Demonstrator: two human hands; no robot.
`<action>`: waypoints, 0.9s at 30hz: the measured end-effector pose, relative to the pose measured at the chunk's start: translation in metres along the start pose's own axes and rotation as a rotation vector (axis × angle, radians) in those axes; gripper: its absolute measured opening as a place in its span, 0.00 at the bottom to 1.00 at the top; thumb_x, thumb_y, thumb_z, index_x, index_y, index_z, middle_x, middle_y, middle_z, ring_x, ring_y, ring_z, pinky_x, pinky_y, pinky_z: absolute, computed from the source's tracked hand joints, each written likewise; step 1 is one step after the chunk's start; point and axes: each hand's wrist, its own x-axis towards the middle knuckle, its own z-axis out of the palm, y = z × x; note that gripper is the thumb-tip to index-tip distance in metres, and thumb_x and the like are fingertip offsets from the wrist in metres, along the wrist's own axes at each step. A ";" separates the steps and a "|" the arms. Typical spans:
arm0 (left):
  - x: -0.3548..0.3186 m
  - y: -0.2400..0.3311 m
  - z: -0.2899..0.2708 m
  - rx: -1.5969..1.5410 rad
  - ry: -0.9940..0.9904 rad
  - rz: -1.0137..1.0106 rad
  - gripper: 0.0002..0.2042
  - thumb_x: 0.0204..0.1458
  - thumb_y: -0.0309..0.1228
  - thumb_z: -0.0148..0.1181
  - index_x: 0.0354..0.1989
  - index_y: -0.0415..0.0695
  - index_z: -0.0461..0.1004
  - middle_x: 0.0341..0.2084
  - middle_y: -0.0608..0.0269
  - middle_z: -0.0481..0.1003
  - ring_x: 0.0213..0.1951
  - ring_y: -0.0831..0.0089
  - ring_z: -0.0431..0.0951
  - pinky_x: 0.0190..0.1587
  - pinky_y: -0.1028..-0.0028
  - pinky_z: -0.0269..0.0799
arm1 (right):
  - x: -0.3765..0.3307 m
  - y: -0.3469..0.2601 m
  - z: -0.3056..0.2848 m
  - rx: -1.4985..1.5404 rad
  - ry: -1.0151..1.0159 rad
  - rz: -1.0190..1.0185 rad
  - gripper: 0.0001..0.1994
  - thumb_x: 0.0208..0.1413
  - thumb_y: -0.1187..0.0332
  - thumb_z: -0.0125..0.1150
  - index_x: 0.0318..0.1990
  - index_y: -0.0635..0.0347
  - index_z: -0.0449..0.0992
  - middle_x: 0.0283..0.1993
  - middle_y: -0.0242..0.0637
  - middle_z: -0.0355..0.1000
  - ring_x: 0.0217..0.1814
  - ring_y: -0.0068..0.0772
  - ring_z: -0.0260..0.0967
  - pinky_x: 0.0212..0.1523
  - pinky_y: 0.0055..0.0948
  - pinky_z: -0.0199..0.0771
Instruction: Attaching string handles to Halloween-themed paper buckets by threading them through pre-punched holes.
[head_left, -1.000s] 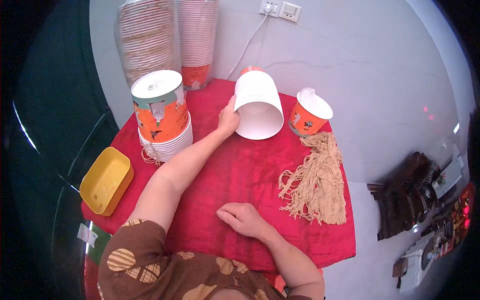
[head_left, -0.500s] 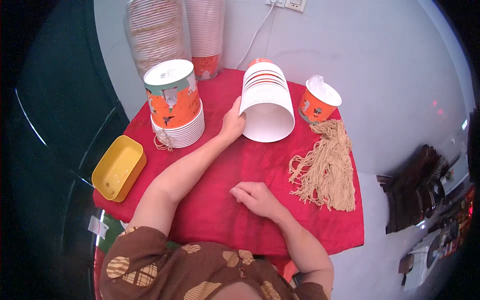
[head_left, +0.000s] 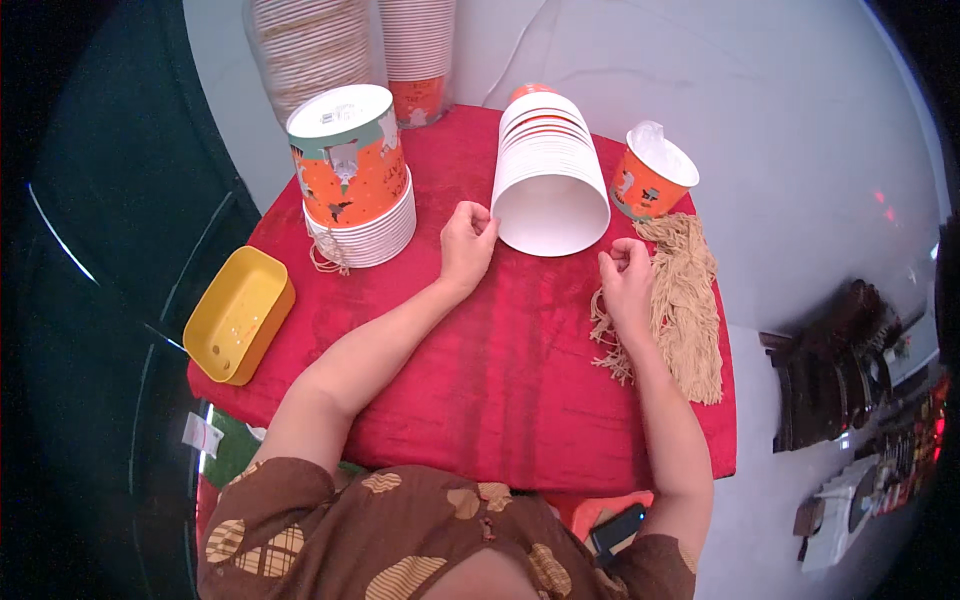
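A stack of cups [head_left: 550, 155] lies on its side at one o'clock from the middle of the red-covered bench [head_left: 480, 400], its white mouth facing six. The left hand [head_left: 465, 255] is at twelve, fingers curled narrow beside the mouth's near-left rim; whether they grip it I cannot tell. The right hand [head_left: 628, 290] is at three, in front of the left edge of the yarn [head_left: 690, 320], fingers bent and close together; whether they hold a strand I cannot tell. An orange tub [head_left: 640, 190] with white film [head_left: 650, 145] inside stands at two. A second stack [head_left: 350, 180] stands base up at ten to eleven, and a yellow tray [head_left: 275, 325] sits at nine. Bagged stacks [head_left: 320, 60] stand at eleven.
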 end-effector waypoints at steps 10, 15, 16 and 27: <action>-0.002 -0.016 0.007 -0.181 -0.096 -0.098 0.06 0.51 0.22 0.60 0.29 0.39 0.68 0.19 0.66 0.72 0.21 0.80 0.72 0.24 0.76 0.70 | 0.009 0.006 0.004 -0.049 -0.049 -0.034 0.10 0.58 0.67 0.57 0.40 0.65 0.71 0.33 0.37 0.72 0.33 0.28 0.70 0.37 0.29 0.71; 0.003 -0.014 0.001 -0.248 -0.154 -0.106 0.03 0.53 0.21 0.56 0.29 0.39 0.68 0.19 0.65 0.73 0.20 0.79 0.74 0.21 0.78 0.71 | -0.021 -0.033 -0.077 0.128 -0.032 0.085 0.10 0.60 0.68 0.55 0.44 0.65 0.73 0.35 0.33 0.71 0.36 0.23 0.68 0.38 0.25 0.70; 0.005 -0.017 -0.001 -0.227 -0.154 -0.084 0.03 0.53 0.21 0.56 0.30 0.39 0.69 0.19 0.64 0.73 0.20 0.78 0.74 0.21 0.78 0.72 | -0.032 -0.044 -0.097 0.126 0.025 0.055 0.09 0.61 0.68 0.54 0.43 0.65 0.74 0.34 0.29 0.70 0.34 0.19 0.67 0.37 0.22 0.70; 0.014 -0.023 -0.005 -0.181 -0.202 -0.025 0.05 0.55 0.24 0.58 0.31 0.36 0.69 0.23 0.58 0.74 0.23 0.73 0.77 0.26 0.74 0.78 | -0.261 0.000 -0.306 -0.194 0.876 0.446 0.12 0.63 0.67 0.51 0.35 0.68 0.76 0.27 0.33 0.72 0.23 0.16 0.62 0.22 0.19 0.62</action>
